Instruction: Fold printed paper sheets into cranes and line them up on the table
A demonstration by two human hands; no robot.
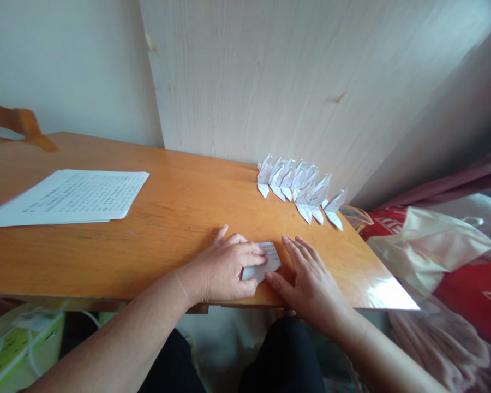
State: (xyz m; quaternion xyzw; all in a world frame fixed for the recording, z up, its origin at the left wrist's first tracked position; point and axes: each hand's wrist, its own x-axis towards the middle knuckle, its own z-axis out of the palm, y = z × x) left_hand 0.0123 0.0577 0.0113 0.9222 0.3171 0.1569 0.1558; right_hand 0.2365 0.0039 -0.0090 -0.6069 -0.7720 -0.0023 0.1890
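Observation:
A small folded piece of printed paper lies flat near the front edge of the wooden table. My left hand rests on its left part, fingers stretched across it and pressing it down. To its right is my right hand, palm down with the fingers extended and the thumb by the paper's lower right edge. Whether that thumb touches the paper I cannot tell. Several folded paper pieces with pointed tips stand in rows at the back right of the table.
A stack of printed sheets lies on the table's left side. A wooden chair back shows at the far left. Red and cream bags crowd the table's right edge. A panelled wall rises behind.

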